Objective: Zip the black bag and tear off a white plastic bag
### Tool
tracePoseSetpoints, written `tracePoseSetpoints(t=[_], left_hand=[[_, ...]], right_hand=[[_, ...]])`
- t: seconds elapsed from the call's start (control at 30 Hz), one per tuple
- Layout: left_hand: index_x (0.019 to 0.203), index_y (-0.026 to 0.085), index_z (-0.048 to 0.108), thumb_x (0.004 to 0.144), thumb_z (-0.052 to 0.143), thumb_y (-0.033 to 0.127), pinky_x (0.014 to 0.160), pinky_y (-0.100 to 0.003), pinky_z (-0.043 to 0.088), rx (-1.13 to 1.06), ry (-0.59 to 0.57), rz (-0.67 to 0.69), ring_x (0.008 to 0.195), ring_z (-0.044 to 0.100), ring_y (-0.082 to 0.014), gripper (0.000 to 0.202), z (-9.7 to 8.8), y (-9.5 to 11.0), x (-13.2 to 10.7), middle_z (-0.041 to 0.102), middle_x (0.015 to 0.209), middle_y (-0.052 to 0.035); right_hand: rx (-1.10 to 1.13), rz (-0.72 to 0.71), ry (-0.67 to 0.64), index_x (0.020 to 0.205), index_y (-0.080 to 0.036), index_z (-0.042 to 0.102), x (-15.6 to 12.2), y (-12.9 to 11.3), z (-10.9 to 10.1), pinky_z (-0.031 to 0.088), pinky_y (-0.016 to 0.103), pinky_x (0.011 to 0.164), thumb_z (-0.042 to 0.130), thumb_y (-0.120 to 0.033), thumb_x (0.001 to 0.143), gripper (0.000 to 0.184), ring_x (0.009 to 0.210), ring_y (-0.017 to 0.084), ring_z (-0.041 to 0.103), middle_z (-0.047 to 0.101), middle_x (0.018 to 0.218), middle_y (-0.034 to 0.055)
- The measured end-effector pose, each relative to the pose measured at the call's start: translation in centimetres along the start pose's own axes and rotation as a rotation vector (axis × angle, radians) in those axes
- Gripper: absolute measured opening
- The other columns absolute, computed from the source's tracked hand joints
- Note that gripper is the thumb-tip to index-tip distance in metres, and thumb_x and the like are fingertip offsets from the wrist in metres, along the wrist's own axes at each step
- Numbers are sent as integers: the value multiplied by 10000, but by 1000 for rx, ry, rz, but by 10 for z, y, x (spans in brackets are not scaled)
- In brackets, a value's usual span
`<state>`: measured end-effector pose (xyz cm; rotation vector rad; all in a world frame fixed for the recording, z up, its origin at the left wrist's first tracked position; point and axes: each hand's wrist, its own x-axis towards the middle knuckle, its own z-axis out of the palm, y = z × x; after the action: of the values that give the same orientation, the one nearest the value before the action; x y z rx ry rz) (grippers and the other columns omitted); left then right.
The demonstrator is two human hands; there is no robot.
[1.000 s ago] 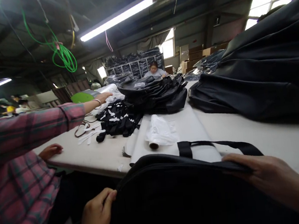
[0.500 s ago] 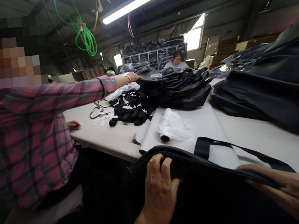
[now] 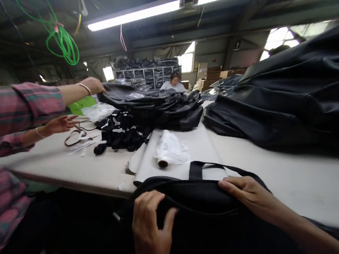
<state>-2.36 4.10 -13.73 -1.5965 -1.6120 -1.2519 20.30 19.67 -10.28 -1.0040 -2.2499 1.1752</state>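
A black bag (image 3: 198, 236) with a wide strap handle (image 3: 195, 171) is in front of me, its upper part against the near table edge and its opening slightly parted. With fingers curled over the left side of the rim, my left hand (image 3: 151, 224) holds the bag, its thumb a little apart from the fingers. My right hand (image 3: 250, 193) pinches the rim further right, thumb on top, beside the base of the strap. The bag's lower part is lost in shadow.
A white plastic roll (image 3: 170, 149) lies on the white table (image 3: 297, 174). Behind it are stacked black bags (image 3: 168, 111) and bundled black straps (image 3: 122, 131). A large black pile (image 3: 298, 94) rises at right. On the left, a co-worker's hand (image 3: 90, 86) grips the stack's top piece.
My view has swung right. My right hand has come inward along the rim, and the opening has parted. The co-worker's hand has pulled up the corner of the stack's top piece.
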Motion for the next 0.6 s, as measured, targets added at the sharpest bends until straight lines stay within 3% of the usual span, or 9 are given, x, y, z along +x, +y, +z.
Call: tracePoseSetpoints(t=[0.1,0.23,0.33,0.4,0.43,0.47,0.5,0.53,0.6], left_hand=[[1217,127,589,991,544,237,1062,-390,439,-14,-130,246,1177,555,-249,255,2,10,9,646,1172,-109],[790,198,595,994,443,120,721,-334,501,-100,-190,299,722,604,-169,266,2,21,25,631,705,-12],[603,275,462,1019,399,536,405,-337,183,-116,-293,151,378,326,-149,495,-23,6,79,302,467,39],[590,279,239,934,336,709,628,-312,-50,-75,-258,97,363,-62,-111,559,-62,-27,144,-97,611,107],[688,257,17,946,199,594,781,-324,35,-56,-228,71,455,-249,-117,462,-86,-49,181,-196,732,64],[823,136,-240,844,-252,-55,600,-569,-232,-34,-221,67,469,-419,9,192,-112,-74,219,96,671,-319],[694,212,-24,987,-62,297,618,-329,196,-8,-179,16,573,-393,-3,307,-138,-100,254,12,955,-85],[479,137,164,1005,70,450,751,-294,129,49,-265,2,382,-204,47,619,-161,-124,284,-93,818,30],[390,145,339,1026,212,407,610,-151,71,74,-189,-35,289,239,24,700,-192,-158,317,122,533,76]], right_hand=[[81,35,-61,646,-190,363,4,-8,0,248,231,493,438,-835,846,679,572,114,284,309,639,-20],[10,21,58,647,-178,437,15,-6,-9,331,235,548,468,-814,836,664,621,139,374,409,660,0],[17,68,27,690,-170,540,33,8,-16,377,255,587,519,-822,805,663,660,168,448,514,702,24],[59,94,-32,707,-169,560,49,22,-16,363,260,572,524,-840,795,678,626,160,433,507,675,19],[70,100,-58,699,-170,550,56,29,-15,341,258,554,523,-848,790,685,596,148,401,476,643,8],[64,104,-83,681,-173,530,63,35,-14,312,256,536,521,-855,785,689,569,136,362,435,611,-5],[41,100,-109,658,-177,505,68,39,-14,284,254,525,528,-853,780,688,553,127,325,394,588,-15],[1,91,-140,629,-178,479,71,40,-14,263,253,520,540,-844,777,685,543,121,298,361,569,-23],[-115,59,-198,576,-175,472,72,29,-20,259,255,511,565,-795,799,666,527,124,307,360,543,-19]])
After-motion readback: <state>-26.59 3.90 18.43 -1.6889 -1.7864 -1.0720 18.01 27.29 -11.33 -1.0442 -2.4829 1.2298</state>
